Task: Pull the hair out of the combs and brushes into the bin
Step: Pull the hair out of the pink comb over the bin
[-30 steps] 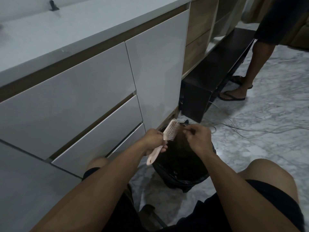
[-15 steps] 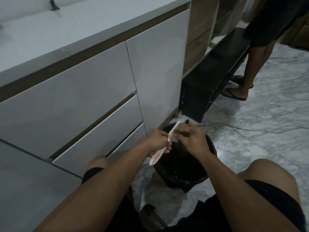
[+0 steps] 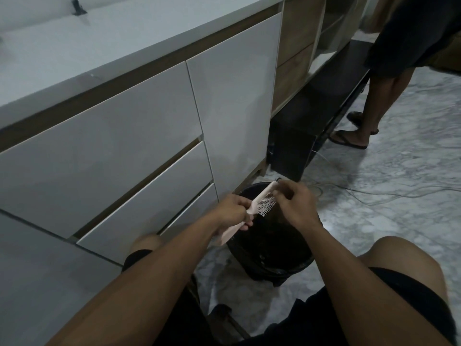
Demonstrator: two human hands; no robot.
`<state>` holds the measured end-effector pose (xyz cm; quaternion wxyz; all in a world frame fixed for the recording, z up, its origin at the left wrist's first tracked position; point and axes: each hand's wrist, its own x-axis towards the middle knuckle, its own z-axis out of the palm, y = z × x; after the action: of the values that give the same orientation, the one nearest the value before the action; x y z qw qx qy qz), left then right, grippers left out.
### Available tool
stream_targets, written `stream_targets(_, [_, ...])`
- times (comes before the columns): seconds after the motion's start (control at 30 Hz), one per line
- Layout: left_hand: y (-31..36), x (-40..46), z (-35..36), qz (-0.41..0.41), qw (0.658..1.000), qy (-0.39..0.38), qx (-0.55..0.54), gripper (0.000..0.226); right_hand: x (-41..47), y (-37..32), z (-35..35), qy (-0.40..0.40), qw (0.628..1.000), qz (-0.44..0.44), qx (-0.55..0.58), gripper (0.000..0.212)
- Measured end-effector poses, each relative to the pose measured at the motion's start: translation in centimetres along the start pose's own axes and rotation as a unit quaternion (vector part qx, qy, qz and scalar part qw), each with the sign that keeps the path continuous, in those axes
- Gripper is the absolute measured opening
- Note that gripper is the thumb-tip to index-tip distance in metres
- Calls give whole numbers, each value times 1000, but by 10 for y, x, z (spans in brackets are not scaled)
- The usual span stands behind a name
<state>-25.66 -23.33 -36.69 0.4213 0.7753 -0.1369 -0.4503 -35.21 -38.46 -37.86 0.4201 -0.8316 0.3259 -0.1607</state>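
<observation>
A pink hair brush (image 3: 259, 203) is held over a black bin (image 3: 296, 265) lined with a dark bag on the marble floor. My left hand (image 3: 235, 212) grips the brush by its handle, bristles facing right. My right hand (image 3: 295, 204) has its fingers curled at the far end of the bristles, pinching there; any hair between the fingertips is too fine to make out. Both hands hover above the bin's opening.
White cabinet drawers (image 3: 139, 156) stand close on the left. A low black bench (image 3: 319, 113) is beyond the bin. Cables (image 3: 374, 193) trail over the floor on the right. Another person's legs in sandals (image 3: 354, 138) stand at the back right. My knees flank the bin.
My right hand has slid along the bristles toward the brush's far end. The brush has tilted slightly. The person at the back has shifted a step.
</observation>
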Motion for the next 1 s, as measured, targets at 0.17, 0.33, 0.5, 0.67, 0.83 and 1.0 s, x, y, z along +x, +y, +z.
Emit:
stream_targets(0.17, [-1, -3, 3, 21, 999, 6, 37, 36, 0, -4, -4, 44, 998, 6, -47, 20])
stream_targets(0.33, [1, -3, 7, 18, 999, 3, 38, 34, 0, -3, -9, 56, 996, 38, -54, 21])
stream_targets(0.5, [4, -3, 4, 10, 1000, 9, 9, 30, 6, 0, -10, 79, 991, 109, 5, 25])
stream_targets(0.67, [7, -5, 2, 13, 1000, 13, 2, 32, 8, 2, -10, 110, 986, 122, 25, 25])
stream_targets(0.83, [5, -4, 3, 11, 1000, 15, 8, 33, 5, 3, -4, 30, 994, 76, 75, 20])
stream_targets(1.0, [5, -4, 4, 5, 1000, 13, 1, 32, 1, 3, 2, 46, 998, 21, 36, 20])
